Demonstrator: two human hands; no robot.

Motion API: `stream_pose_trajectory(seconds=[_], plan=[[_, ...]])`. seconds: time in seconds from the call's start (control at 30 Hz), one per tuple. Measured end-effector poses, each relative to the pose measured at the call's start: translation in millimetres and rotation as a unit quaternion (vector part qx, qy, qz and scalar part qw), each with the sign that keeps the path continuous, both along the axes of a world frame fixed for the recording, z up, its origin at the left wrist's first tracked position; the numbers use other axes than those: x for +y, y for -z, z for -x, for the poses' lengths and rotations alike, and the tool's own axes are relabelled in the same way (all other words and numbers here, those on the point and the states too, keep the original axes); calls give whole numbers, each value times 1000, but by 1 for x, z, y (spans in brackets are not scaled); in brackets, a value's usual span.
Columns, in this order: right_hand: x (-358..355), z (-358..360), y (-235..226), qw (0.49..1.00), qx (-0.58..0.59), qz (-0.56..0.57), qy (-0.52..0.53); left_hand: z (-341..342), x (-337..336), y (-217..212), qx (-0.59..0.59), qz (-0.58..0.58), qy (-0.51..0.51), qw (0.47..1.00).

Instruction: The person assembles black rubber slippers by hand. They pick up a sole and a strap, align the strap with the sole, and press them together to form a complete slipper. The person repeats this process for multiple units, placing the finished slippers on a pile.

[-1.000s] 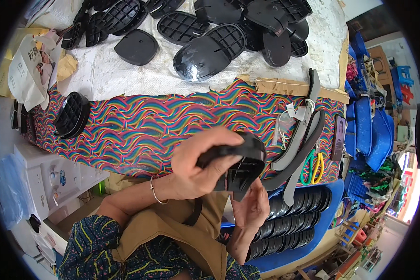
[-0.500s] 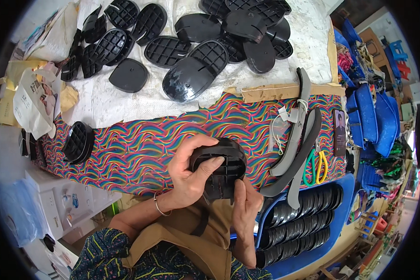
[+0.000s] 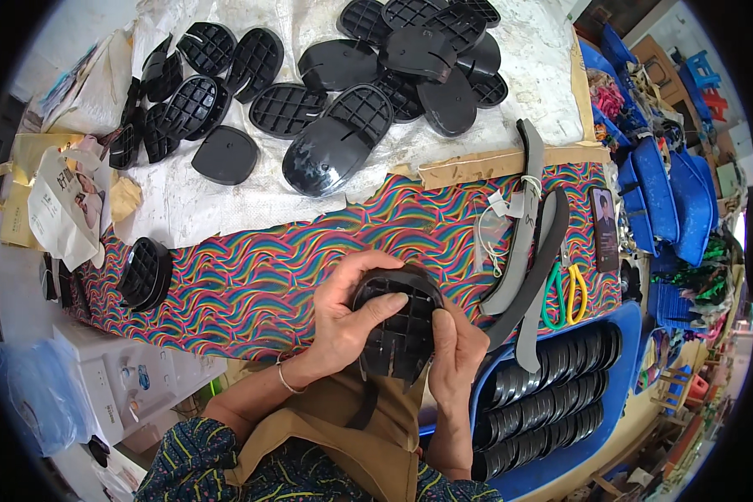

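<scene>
Fingers of my left hand (image 3: 343, 322) and right hand (image 3: 456, 356) wrap the black ribbed sole (image 3: 400, 330) (near the table's (image 3: 251, 276) edge).

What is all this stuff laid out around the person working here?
Sole piece: one, black, gridded, held in both hands.
Loose sole pieces: many, black, on the white sheet at the far side.
Patterned cloth: one, rainbow waves, on the table.
Stacked pieces: rows, black, in a blue tray at right.
Foam strips: several, grey and black, right.
Scissors: two pairs, green and yellow handles.
Left hand; right hand.
</scene>
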State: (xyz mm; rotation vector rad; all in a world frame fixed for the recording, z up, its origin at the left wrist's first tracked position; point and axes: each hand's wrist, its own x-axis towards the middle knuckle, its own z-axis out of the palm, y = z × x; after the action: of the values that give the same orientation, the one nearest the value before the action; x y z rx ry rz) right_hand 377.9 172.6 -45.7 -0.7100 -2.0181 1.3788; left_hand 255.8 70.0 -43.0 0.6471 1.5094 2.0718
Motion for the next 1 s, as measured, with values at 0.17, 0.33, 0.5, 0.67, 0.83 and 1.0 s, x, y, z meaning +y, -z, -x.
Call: stream_pose_trajectory(seconds=[0.17, 0.33, 0.5, 0.67, 0.83, 1.0], plan=[[-2, -2, 5, 985, -58, -163, -6, -1, -3, 0, 41, 19, 13, 999], [23, -2, -11, 995, -36, 8, -89, 10, -5, -9, -9, 62, 112, 992], [35, 12, -22, 976, -55, -144, -154, 14, -6, -13, -34, 68, 156, 985], [7, 8, 1, 975, -50, -203, -71, 14, -11, -16, -24, 72, 141, 987], [-29, 6, 7, 997, -60, -35, 31, 10, -6, -22, 8, 79, 71, 994], [-50, -3, 15, 997, -74, 34, -4, 16, -4, -19, -3, 62, 8, 998]])
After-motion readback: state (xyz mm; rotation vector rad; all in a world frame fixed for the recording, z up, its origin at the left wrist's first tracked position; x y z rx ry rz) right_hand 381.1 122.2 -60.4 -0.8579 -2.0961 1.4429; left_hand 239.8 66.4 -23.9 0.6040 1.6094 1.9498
